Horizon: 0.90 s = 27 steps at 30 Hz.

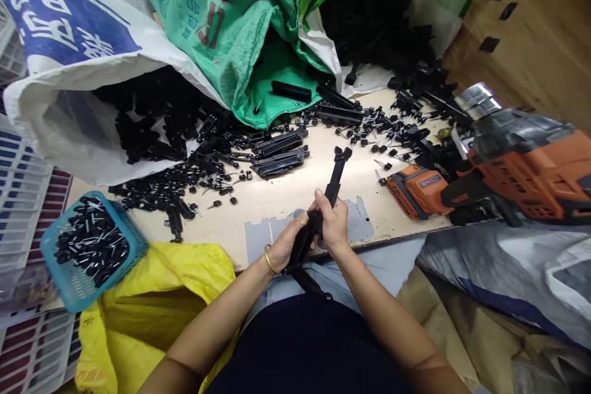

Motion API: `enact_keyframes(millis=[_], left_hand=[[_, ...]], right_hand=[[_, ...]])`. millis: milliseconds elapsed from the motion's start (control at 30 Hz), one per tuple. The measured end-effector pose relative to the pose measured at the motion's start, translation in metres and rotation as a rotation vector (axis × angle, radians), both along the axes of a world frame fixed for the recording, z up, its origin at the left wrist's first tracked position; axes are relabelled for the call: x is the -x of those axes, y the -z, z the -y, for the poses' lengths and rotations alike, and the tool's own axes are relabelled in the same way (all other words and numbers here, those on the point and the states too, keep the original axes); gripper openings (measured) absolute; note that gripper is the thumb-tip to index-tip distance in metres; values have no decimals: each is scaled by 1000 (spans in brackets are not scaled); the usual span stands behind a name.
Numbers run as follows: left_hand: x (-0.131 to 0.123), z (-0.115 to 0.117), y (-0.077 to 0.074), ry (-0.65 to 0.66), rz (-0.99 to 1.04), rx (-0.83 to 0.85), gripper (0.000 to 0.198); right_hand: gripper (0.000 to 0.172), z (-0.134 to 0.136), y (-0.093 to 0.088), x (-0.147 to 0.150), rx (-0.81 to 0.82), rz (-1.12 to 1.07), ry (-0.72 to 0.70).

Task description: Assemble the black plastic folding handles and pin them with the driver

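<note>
Close to the table's front edge, my left hand [285, 246] and my right hand [335, 223] are both closed around a black jointed plastic part [339, 172]. One arm of it points up and away past my right thumb; another hangs down over my lap. My fingers hide its middle. A gold bangle is on my left wrist. Grey flat sheets [360, 219] lie on the table under my hands. Beyond them rest a few folded black plastic assemblies [279, 161], side by side. Loose black-headed screws [215, 204] are scattered to the left.
Black parts fill a white sack [55, 123] and a green bag [258, 74] at the back. A blue basket [141, 246] of black-headed screws stands left, above a yellow sack [198, 265]. An orange cordless power tool [530, 166] lies at the right.
</note>
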<state>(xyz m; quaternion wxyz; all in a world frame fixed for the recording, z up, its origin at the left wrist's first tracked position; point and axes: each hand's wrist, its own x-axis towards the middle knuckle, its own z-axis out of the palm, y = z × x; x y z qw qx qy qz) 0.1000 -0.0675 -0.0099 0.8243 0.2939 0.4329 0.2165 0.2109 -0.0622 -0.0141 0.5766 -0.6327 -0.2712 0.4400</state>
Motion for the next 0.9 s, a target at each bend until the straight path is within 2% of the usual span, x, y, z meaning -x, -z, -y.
enact_keyframes(millis=[100,233,300,400,567,633,700,733,833,900], left_hand=[[0,2,1,-12,55,20,59],[-5,4,5,-105,101,55,54],[-6,5,8,-151,114,54,54],[-4,7,15,-151,137,39,56],[-10,9,24,-149,189,70,56],[-13,1,23,-112,161,55,60],[-10,-13,16,26,107,-59,72],[-6,-20,11,133,70,-170,80],[8,-26,-9,477,-176,-674,112],[11,-15,-19,599,-510,-1022,125]], right_hand=[[42,-1,2,-3,-8,29,9],[44,-4,3,-7,48,13,-158],[43,-2,3,-5,22,16,-97],[41,2,2,-1,-46,37,26],[42,-4,-1,-4,4,32,-150],[42,-8,2,-9,21,-31,-110],[41,-12,8,-16,18,-78,40],[41,-14,12,-21,14,-85,136],[38,-21,18,-35,-25,-74,426],[37,-26,17,-40,-48,-121,545]])
